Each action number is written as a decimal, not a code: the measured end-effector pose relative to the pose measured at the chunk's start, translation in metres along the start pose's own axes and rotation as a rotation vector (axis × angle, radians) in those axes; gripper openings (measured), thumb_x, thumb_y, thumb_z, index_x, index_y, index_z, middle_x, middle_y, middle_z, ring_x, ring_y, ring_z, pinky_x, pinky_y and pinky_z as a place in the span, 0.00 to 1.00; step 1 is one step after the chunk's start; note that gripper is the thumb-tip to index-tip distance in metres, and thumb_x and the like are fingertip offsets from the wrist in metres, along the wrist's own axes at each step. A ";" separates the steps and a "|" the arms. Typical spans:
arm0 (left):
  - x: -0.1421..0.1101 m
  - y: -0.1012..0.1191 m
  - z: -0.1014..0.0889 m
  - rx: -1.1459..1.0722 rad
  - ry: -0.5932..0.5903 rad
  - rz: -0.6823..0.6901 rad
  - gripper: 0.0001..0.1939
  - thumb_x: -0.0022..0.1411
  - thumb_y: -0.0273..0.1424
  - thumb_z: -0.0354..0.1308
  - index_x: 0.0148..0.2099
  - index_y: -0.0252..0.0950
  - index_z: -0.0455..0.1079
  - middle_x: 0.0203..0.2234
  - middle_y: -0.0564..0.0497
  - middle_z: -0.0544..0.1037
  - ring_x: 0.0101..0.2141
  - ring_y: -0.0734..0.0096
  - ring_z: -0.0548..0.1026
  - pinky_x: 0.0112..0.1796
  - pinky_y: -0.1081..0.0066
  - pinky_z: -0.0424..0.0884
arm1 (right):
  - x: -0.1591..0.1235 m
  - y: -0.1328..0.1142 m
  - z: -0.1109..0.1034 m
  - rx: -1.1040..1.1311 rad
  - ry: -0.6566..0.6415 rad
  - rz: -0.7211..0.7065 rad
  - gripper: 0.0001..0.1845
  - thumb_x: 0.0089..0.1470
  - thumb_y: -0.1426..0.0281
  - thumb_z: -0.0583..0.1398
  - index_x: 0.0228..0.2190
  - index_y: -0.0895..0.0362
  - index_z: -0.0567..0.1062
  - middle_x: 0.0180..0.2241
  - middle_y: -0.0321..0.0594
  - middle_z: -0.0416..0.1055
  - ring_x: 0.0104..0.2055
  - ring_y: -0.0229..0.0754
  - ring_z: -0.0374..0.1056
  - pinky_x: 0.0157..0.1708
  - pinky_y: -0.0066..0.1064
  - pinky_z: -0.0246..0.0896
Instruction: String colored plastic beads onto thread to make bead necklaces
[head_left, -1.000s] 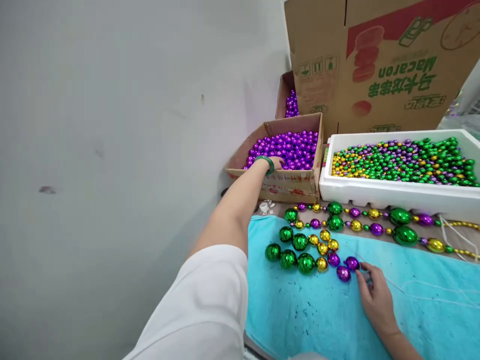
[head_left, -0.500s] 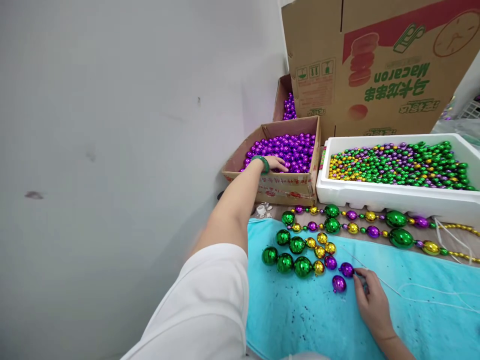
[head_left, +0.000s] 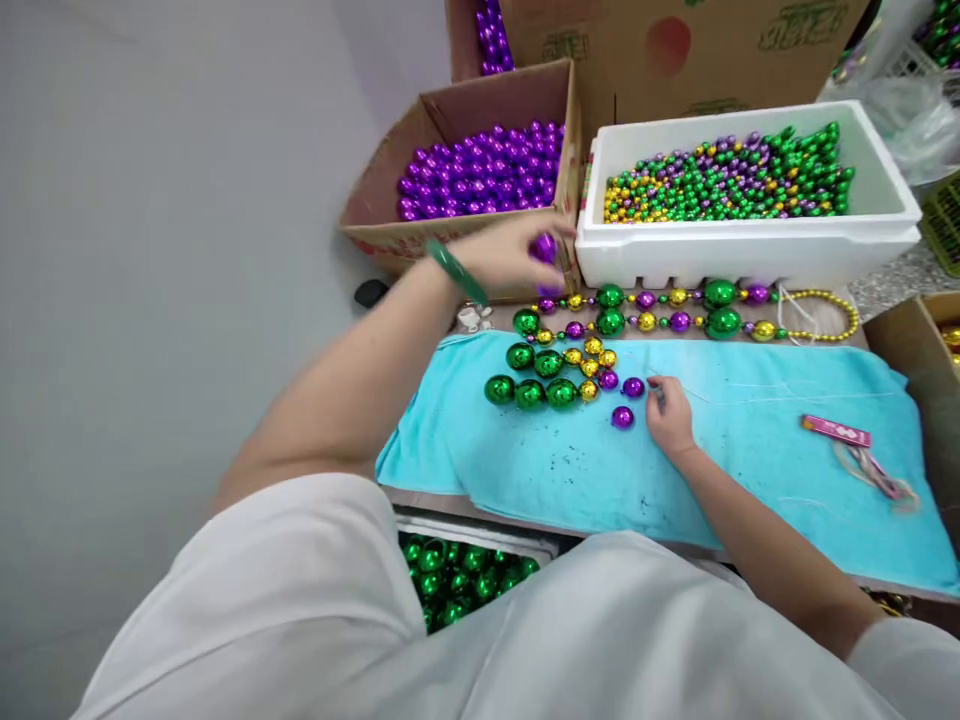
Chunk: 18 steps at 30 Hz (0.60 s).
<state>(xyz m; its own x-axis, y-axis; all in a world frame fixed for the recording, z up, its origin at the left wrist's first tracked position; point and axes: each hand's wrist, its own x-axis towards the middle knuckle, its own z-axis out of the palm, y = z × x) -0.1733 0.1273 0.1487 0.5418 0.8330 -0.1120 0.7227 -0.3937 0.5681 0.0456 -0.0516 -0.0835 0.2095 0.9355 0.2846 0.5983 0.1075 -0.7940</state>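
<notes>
My left hand [head_left: 510, 258], blurred by motion, hovers in front of the cardboard box of purple beads [head_left: 480, 170] with a purple bead [head_left: 543, 249] in its fingers. A green bangle [head_left: 456, 272] rings that wrist. My right hand [head_left: 667, 412] rests on the turquoise towel [head_left: 675, 470], fingers pinched on a thin white string [head_left: 720, 385] beside two loose purple beads [head_left: 628, 400]. Green, gold and purple beads [head_left: 559, 372] lie in a cluster on the towel to the left of that hand.
A white foam box [head_left: 750, 245] holds mixed green, gold and purple beads. Finished bead strands [head_left: 660, 310] lie in front of it. A pink tool [head_left: 836, 431] lies on the towel's right. A bin of green beads [head_left: 457, 570] sits below the table edge. A big carton [head_left: 675, 40] stands behind.
My left hand has come out of the purple bead box toward the towel with a purple bead. The view has tilted down and pulled back. My right hand stays by the loose purple beads.
</notes>
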 end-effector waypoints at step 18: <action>-0.109 0.011 0.197 0.360 0.216 0.121 0.28 0.59 0.29 0.56 0.62 0.36 0.56 0.56 0.39 0.61 0.55 0.54 0.61 0.54 0.55 0.63 | 0.004 -0.019 -0.021 0.022 -0.094 -0.056 0.12 0.50 0.76 0.52 0.38 0.57 0.69 0.37 0.44 0.67 0.36 0.42 0.65 0.42 0.36 0.64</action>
<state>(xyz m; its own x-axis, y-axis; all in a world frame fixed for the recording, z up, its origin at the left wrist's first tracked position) -0.1401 -0.0444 0.0062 0.5571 0.8198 0.1328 0.7838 -0.5719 0.2420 0.0514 -0.0570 -0.0561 0.1018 0.9553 0.2775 0.5898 0.1667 -0.7901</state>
